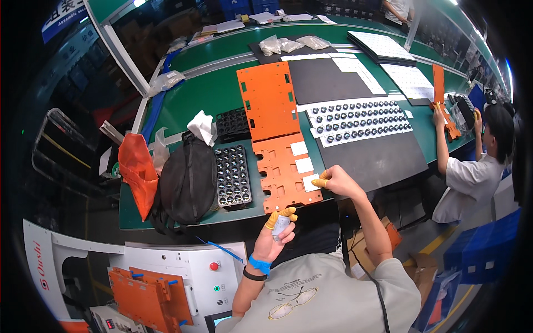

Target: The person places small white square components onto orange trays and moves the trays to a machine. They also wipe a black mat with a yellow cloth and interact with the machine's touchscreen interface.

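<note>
Pinching a small pale roll (281,223) in closed left hand (276,236) fingertips just short of the orange plate (284,172), right hand (335,182) fingertips pressed on the nearest white square (311,182); risking, probably, a skewed label from sliding, or a dropped roll.

The small pale item (281,224) pinched in the left hand (276,236) is too small to identify. The black bag (187,180) hides the left edge of the black parts tray (232,176). A neighbouring person (478,161) is partly lost in the dark right rim.
</note>
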Available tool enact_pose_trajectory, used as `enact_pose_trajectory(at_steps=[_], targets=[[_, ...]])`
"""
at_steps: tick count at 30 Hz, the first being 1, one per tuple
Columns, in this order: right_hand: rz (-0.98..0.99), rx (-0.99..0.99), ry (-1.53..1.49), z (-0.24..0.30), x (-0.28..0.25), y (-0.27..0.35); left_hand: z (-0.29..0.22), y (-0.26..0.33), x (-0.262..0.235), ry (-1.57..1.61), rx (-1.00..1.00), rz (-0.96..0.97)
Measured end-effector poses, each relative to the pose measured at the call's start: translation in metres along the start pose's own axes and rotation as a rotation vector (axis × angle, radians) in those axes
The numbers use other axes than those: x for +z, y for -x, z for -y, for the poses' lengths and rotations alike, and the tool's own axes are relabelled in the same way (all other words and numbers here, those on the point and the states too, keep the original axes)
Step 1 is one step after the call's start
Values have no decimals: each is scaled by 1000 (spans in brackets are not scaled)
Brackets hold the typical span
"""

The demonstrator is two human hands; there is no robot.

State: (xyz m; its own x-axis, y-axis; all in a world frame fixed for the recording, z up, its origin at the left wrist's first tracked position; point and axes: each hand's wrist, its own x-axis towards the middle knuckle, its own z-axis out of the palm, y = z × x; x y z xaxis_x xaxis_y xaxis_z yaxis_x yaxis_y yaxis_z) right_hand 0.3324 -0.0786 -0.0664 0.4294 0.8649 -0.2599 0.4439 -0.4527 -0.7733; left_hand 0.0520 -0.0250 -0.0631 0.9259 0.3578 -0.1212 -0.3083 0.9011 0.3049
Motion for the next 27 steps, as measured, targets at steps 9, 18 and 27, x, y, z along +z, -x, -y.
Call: enact_pose_trajectory(at_steps=[9,18,27], targets=[[49,-44,395,28,-5,-5,-1,6,-7,28,103,-115],[-248,-448,662,143,17,-3,-12,32,-11,-30,305,-215],[-155,-701,338,190,125,-132,-19,49,-14,-209,336,-61]])
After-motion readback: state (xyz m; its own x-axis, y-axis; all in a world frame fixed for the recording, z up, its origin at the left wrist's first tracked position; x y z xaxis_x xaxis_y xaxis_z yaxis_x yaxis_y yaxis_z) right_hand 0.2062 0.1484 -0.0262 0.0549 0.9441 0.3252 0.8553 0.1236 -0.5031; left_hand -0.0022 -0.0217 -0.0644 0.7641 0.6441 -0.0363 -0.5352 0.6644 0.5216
